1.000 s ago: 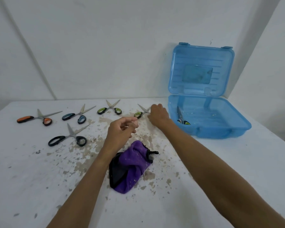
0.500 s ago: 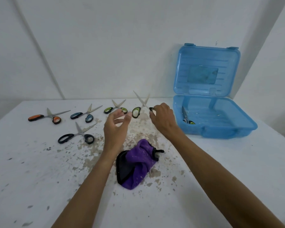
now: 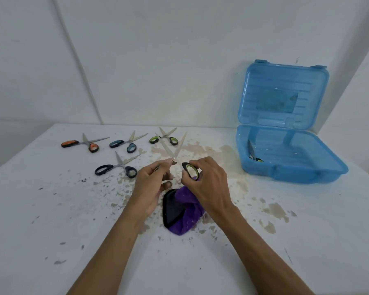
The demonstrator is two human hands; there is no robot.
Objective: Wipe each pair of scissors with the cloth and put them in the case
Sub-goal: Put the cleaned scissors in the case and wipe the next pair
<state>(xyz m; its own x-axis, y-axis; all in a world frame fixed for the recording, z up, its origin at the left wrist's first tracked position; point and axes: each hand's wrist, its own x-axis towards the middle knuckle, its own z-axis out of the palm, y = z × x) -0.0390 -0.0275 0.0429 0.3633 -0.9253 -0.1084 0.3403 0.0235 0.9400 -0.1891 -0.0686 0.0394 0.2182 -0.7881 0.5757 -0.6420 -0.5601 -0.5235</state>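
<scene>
On the flaking white table [image 3: 51, 209], over the purple cloth [image 3: 185, 216] at its middle, your right hand [image 3: 209, 184] grips one loop and your left hand [image 3: 151, 184] pinches near the pivot of the open green scissors [image 3: 172, 151], which look light, stiff and sharp-edged, so hold them by the handles.

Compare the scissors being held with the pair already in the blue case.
The held scissors are lifted above the table, gripped by the left hand and the right hand. The cased scissors lie untouched inside the blue case. The held scissors have their blades spread in a wide V, while the cased scissors' blades look closed together. Both pairs have black-and-green handles and bare metal blades.
</scene>
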